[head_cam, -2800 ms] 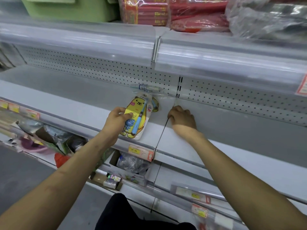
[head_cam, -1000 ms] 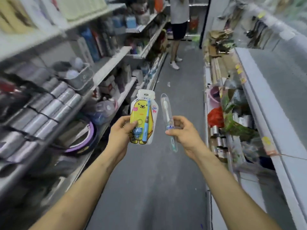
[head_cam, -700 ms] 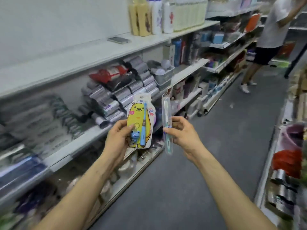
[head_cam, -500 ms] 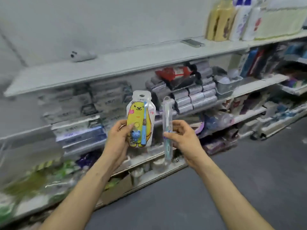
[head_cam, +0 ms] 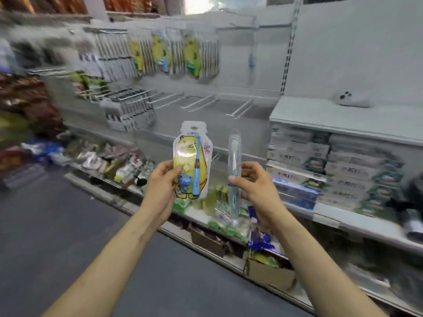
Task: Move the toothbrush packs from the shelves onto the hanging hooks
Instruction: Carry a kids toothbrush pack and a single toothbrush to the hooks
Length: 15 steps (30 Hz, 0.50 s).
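Left hand [head_cam: 160, 186]: fingers grasp the yellow pack [head_cam: 191, 156] at its lower left edge, pack upright. Right hand [head_cam: 256, 184]: thumb and fingers pinch the clear pack [head_cam: 234, 152] at mid-length, upright. Both packs are below the bare hooks [head_cam: 196, 102], not touching them. Hung packs [head_cam: 190, 53] are above the hooks.

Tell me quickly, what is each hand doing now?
Left hand: closed on the yellow bear-printed toothbrush pack, held upright.
Right hand: closed on the slim clear plastic toothbrush case, pinched upright.
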Available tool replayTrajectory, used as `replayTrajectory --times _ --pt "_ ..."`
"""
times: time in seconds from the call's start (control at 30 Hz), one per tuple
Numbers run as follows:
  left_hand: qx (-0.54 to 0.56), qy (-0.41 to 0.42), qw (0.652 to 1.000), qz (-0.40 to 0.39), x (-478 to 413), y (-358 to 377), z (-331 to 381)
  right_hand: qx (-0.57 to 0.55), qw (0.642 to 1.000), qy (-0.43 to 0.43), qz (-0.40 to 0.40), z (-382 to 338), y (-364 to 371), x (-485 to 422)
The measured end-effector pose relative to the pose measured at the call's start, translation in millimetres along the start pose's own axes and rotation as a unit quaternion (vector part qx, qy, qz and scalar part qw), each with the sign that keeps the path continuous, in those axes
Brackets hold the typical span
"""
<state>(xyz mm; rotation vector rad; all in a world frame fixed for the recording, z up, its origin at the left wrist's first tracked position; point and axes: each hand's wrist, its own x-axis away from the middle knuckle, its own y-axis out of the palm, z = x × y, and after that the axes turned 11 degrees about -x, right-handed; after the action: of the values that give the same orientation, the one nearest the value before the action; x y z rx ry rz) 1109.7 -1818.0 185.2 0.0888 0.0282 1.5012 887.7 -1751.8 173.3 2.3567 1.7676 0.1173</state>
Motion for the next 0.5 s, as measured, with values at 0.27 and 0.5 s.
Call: replayTrajectory --times 0.27,0.5 --pt "0.007 0.024 0.999 0.045 -86 -161 34 -0.019 0.999 -0.039 -0.022 18 178 -77" --pt "0.034 0.023 0.999 0.024 -173 -252 67 -0.017 0.996 -0.082 0.015 15 286 -131"
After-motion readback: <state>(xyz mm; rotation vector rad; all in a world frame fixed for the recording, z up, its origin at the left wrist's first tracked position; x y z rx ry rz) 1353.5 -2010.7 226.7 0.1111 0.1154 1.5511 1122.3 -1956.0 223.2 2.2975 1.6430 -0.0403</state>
